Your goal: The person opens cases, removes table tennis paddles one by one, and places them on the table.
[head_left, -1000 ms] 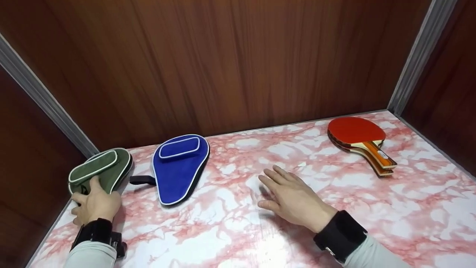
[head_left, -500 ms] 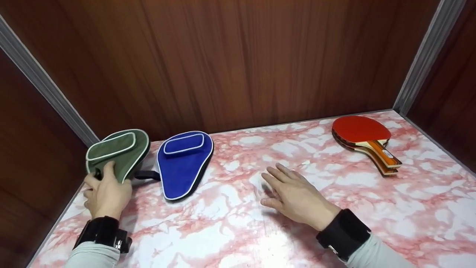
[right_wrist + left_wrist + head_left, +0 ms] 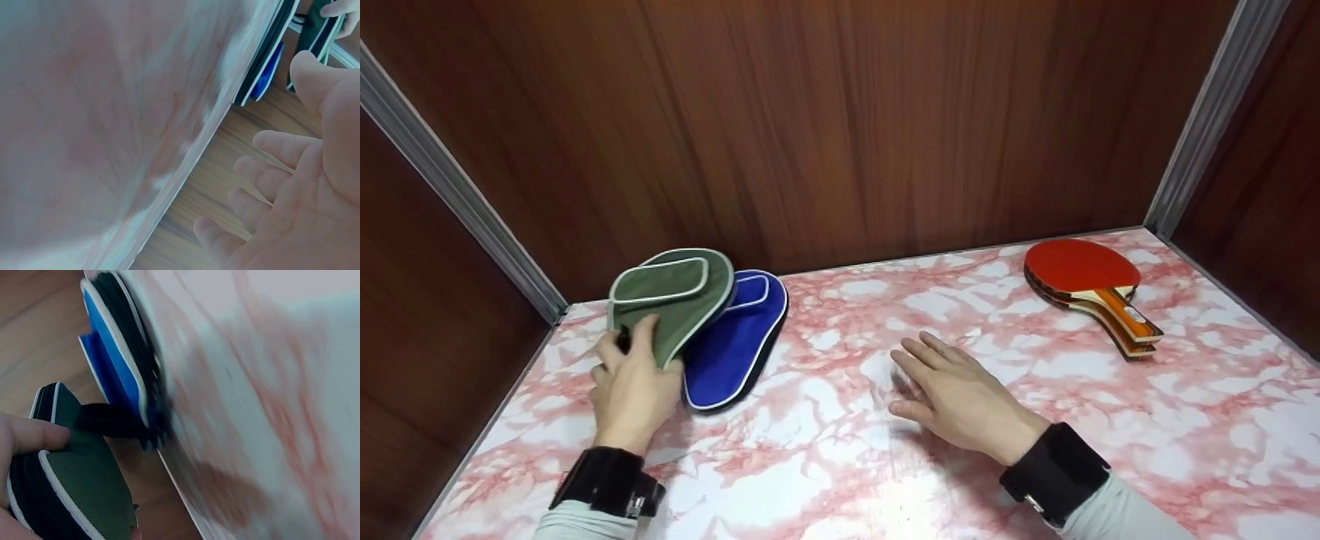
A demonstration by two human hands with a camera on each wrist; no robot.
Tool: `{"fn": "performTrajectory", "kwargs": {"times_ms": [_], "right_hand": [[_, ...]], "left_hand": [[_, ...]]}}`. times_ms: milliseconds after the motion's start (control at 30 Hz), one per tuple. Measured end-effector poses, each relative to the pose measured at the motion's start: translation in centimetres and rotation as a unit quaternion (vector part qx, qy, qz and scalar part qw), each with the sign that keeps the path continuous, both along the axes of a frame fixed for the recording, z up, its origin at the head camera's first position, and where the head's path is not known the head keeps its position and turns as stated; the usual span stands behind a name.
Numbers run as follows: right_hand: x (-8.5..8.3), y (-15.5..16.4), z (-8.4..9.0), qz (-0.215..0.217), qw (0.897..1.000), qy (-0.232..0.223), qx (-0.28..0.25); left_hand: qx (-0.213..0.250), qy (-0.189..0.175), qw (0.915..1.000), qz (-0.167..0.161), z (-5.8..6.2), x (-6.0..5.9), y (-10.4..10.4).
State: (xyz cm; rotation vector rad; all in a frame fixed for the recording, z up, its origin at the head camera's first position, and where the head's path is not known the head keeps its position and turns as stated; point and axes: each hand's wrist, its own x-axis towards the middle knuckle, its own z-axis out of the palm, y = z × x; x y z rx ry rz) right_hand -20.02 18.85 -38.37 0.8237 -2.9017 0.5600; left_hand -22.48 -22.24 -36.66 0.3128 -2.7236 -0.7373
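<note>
My left hand (image 3: 634,382) grips the narrow end of a green paddle case (image 3: 675,296) with white piping, lifted and overlapping the left edge of a blue paddle case (image 3: 731,352) that lies flat on the pink marbled table (image 3: 847,457). In the left wrist view my fingers (image 3: 31,433) curl round the green case (image 3: 73,495), with the blue case (image 3: 115,365) just beyond it. My right hand (image 3: 952,394) hovers flat and open over the middle of the table, holding nothing. The right wrist view shows its spread fingers (image 3: 281,149) and empty palm.
Stacked table tennis paddles (image 3: 1084,274) with a red face on top lie at the back right. Wood-panelled walls (image 3: 825,120) with metal corner strips (image 3: 1207,112) close in the table at the back and both sides.
My left hand has lifted the green case and carried it right, from the back-left corner to partly over the blue case. My right hand has stayed in place.
</note>
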Motion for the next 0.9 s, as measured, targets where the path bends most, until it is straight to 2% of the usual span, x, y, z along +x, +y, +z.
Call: {"fn": "performTrajectory", "kwargs": {"times_ms": [200, 400, 567, 700, 900], "right_hand": [[-0.2, 0.3, 0.2, -0.012, 1.0, 0.008, -0.007], [-0.4, 0.9, 0.7, -0.025, 1.0, 0.005, -0.012], [-0.7, 1.8, 1.1, -0.035, 0.999, 0.009, -0.008], [-0.6, 2.5, 1.3, -0.041, 0.999, 0.025, -0.011], [-0.9, 2.9, 1.5, -0.037, 0.999, 0.035, -0.019]], "left_hand": [[-0.006, 0.016, 0.9991, -0.04, 0.0, 0.6, 2.9], [-0.022, 0.054, 0.9938, -0.095, -0.6, 1.1, 6.1], [-0.028, 0.043, 0.9887, -0.141, -1.3, 1.4, 9.0], [-0.036, 0.041, 0.9826, -0.177, -1.9, 1.7, 11.2], [-0.056, 0.058, 0.968, -0.238, -2.5, 2.4, 13.4]]}}
